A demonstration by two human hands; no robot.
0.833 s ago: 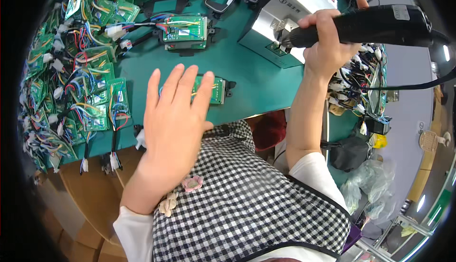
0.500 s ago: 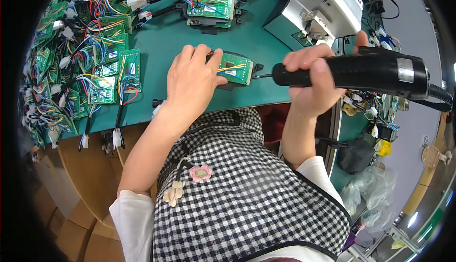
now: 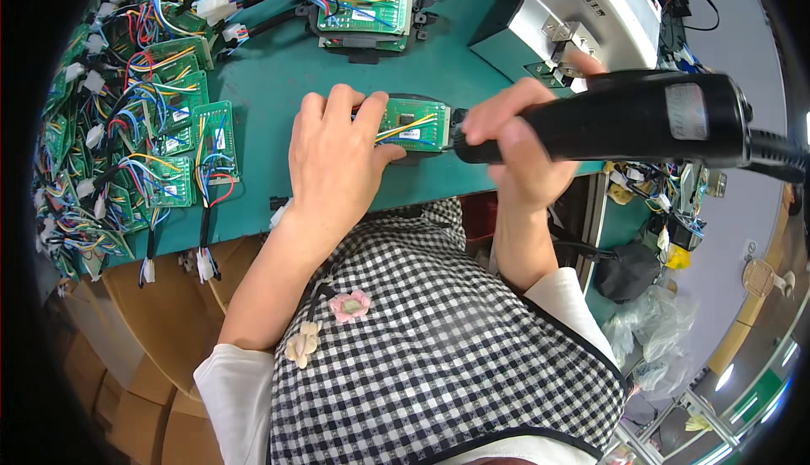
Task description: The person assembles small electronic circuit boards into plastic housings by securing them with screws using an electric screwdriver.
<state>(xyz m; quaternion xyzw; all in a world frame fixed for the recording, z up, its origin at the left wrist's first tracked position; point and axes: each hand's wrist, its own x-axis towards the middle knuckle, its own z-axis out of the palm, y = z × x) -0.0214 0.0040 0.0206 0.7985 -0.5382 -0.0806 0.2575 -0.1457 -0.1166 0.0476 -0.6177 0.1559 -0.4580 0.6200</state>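
Note:
Near the table's front edge lies a green circuit board (image 3: 428,134) with yellow and blue wires, seated in a dark housing. My left hand (image 3: 336,157) grips its left end, thumb on the near side and fingers across the far side. My right hand (image 3: 521,148) is wrapped round a black electric screwdriver (image 3: 629,119), held almost level in the view. The screwdriver's nose is at the right end of the board; the bit is largely hidden, so contact with a screw cannot be made out.
Many wired circuit boards (image 3: 173,182) are heaped on the left of the green table (image 3: 278,68). Another board assembly (image 3: 364,11) lies beyond my hands. A silver box-shaped machine (image 3: 553,9) stands far right. Clear plastic bags (image 3: 654,330) hang lower right; cardboard boxes (image 3: 139,414) stand lower left.
My right hand has brought the screwdriver leftward, up to the board's right end; the bit that showed before is now mostly hidden. My left hand keeps its hold. The view has shifted slightly.

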